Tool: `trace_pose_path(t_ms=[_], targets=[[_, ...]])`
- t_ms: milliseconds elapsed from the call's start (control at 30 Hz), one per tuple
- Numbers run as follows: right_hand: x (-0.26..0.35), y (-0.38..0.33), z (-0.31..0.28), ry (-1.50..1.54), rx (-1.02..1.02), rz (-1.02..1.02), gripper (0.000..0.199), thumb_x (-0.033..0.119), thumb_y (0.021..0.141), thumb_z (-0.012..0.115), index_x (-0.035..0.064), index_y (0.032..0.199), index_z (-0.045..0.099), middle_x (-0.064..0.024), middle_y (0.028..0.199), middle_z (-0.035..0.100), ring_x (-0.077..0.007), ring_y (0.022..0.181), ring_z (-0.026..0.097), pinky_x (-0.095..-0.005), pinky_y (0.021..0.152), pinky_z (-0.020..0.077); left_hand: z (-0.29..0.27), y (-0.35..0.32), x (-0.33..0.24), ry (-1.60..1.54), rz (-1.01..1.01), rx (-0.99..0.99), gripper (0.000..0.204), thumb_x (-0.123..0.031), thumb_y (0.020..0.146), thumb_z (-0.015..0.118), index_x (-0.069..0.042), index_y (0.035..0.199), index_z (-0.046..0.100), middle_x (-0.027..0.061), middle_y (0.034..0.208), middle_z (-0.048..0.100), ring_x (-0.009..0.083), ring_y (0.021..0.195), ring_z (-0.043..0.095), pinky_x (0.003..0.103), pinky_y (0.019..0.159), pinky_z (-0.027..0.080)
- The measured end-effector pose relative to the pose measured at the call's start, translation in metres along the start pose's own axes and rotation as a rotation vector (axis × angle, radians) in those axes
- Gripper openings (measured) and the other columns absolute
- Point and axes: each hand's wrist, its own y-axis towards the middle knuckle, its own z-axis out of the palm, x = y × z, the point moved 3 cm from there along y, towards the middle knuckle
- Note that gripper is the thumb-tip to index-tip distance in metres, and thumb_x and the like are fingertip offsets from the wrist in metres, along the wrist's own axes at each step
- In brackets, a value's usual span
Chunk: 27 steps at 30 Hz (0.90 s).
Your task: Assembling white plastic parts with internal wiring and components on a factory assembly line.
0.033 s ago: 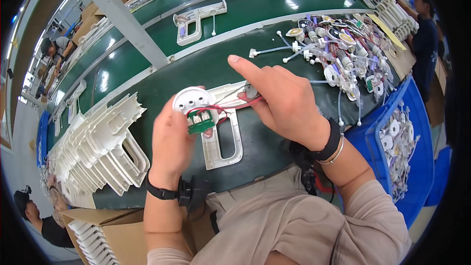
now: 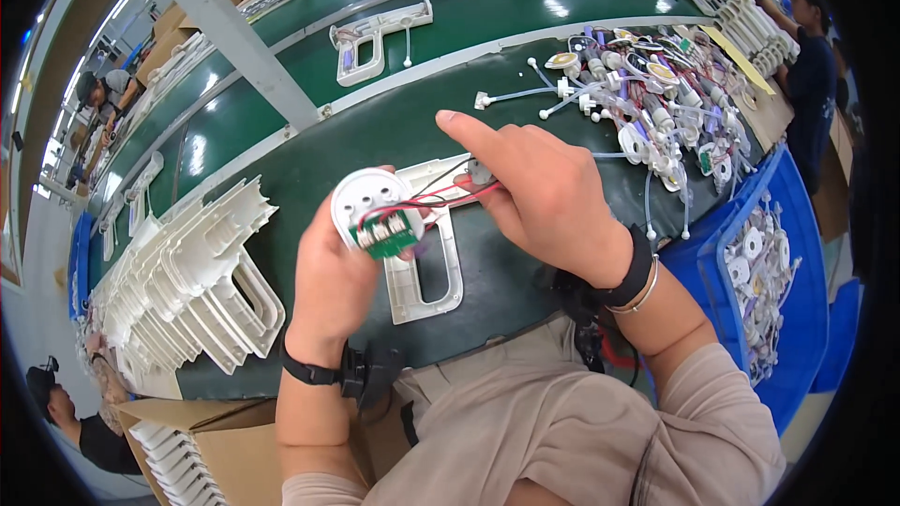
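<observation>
Near the centre of the frame, your left hand (image 2: 330, 286) was closed around a round white part (image 2: 367, 204) with a small green circuit board (image 2: 387, 234) on it, held just above the green table (image 2: 375, 131). Red and black wires (image 2: 441, 195) ran from the board to your right hand (image 2: 539, 192), whose fingers pinched a small grey piece (image 2: 481, 171), forefinger stretched out. Both hands hovered over a white handle-shaped shell (image 2: 427, 258) lying flat. More white shells (image 2: 187, 281) were stacked at the left, and wired parts (image 2: 656, 94) lay heaped at the upper right.
</observation>
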Motion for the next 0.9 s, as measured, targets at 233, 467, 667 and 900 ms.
trace_pose_path(t_ms=[233, 467, 667, 900], targets=[[0.007, 0.011, -0.026, 0.059, 0.146, 0.093, 0.048, -0.001, 0.062, 0.069, 0.0063, 0.108, 0.057, -0.0077, 0.080, 0.058, -0.0241, 0.067, 0.056, -0.0342, 0.057, 0.0454, -0.005, -0.027, -0.009, 0.056, 0.186, -0.072, 0.047, -0.005, 0.078, 0.071, 0.003, 0.117, 0.047, 0.0108, 0.104, 0.061, 0.0146, 0.094, 0.059, 0.029, 0.087, 0.046], [-0.017, 0.009, 0.012, 0.403, 0.699, 0.115, 0.038, 0.013, 0.064, 0.077, 0.0009, 0.091, 0.053, -0.0156, 0.083, 0.058, -0.0360, 0.082, 0.057, -0.0405, 0.070, 0.0450, -0.038, -0.021, 0.027, 0.491, 0.165, -0.080, 0.045, -0.006, 0.085, 0.062, 0.003, 0.123, 0.042, 0.0091, 0.100, 0.058, 0.0138, 0.084, 0.059, 0.027, 0.069, 0.052], [-0.042, -0.019, 0.099, 0.135, 0.788, 0.123, 0.024, 0.017, 0.074, 0.071, -0.0012, 0.085, 0.060, -0.0196, 0.085, 0.063, -0.0357, 0.089, 0.061, -0.0426, 0.077, 0.0476, -0.046, 0.007, 0.059, 1.207, 0.262, -0.215, 0.031, -0.009, 0.085, 0.060, 0.001, 0.114, 0.053, 0.0123, 0.072, 0.065, 0.0212, 0.059, 0.063, 0.032, 0.055, 0.048], [-0.044, -0.042, 0.127, -0.007, 0.437, 0.037, 0.024, 0.024, 0.079, 0.066, 0.0054, 0.092, 0.059, -0.0102, 0.086, 0.060, -0.0267, 0.088, 0.056, -0.0411, 0.078, 0.0415, -0.046, 0.027, 0.070, 1.546, 0.301, -0.224, 0.032, -0.013, 0.081, 0.062, 0.000, 0.111, 0.058, 0.0139, 0.063, 0.062, 0.0307, 0.056, 0.062, 0.039, 0.052, 0.048]])
